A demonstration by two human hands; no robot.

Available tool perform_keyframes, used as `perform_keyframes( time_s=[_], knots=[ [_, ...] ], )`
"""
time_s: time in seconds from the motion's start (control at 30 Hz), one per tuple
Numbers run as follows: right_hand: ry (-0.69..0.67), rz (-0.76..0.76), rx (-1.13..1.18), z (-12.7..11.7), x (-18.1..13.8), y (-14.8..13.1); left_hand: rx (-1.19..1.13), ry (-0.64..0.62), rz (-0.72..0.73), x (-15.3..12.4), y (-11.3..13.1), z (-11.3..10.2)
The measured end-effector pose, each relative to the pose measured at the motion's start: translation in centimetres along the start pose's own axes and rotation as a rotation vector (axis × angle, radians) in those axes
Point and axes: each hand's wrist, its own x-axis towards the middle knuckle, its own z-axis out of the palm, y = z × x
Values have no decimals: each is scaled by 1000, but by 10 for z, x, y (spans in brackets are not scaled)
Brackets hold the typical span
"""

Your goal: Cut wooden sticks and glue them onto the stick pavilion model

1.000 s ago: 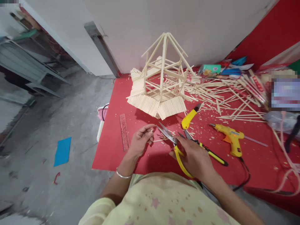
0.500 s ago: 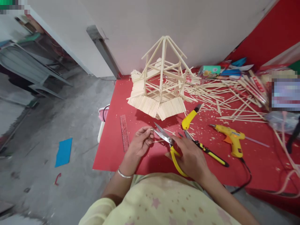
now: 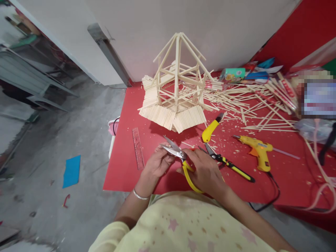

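Note:
My right hand (image 3: 203, 169) grips yellow-handled scissors (image 3: 189, 175), their blades parted and pointing left. Across the fingertips of my left hand (image 3: 159, 161) lie the blades. Those fingers are pinched on a thin wooden stick, mostly hidden by the blades and fingers. Beyond both hands stands a wooden stick model (image 3: 177, 75), an open frame with a pointed top and slatted panels sloping round its base. A clear ruler (image 3: 138, 148) lies left of my left hand. To the right of the scissors are black-and-yellow pliers (image 3: 233, 170) and a yellow-handled cutter (image 3: 210, 131).
A yellow glue gun (image 3: 258, 150) with a glue stick in it and a trailing cord lies on the red table (image 3: 118, 168). Loose wooden sticks (image 3: 233, 96) and plastic packets (image 3: 232, 75) crowd the back right. A grey wall (image 3: 210, 31) rises behind the model.
The scissors and my right hand have moved left, bringing the blades over my left fingertips. The view has shifted slightly; the model and tools lie as before.

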Motion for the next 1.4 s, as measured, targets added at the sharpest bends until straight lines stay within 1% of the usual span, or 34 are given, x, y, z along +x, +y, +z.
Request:
perform_keyframes(
  time_s=[0.13,0.37,0.43,0.57,0.63,0.73,0.8,1.1,1.4],
  knots=[
    [-21,28,3,1,-1,0,-7,-9,9,1,-3,-1],
    [-32,22,68,6,-3,3,21,-13,16,2,-10,-6],
    [-41,24,106,9,-4,5,-8,-32,14,1,-13,-6],
    [-112,48,205,12,-7,7,-98,-61,-8,-1,-17,-8],
    [-105,58,163,12,-8,7,-112,-42,-6,-1,-18,-10],
    [-55,47,54,10,-8,6,-107,-13,6,-2,-19,-11],
    [-38,35,26,9,-8,4,-104,-7,10,-2,-19,-11],
    [-44,41,56,10,-7,3,17,15,41,2,-22,-12],
    [-61,62,71,9,-5,2,-66,49,44,4,-24,-10]
  ],
)
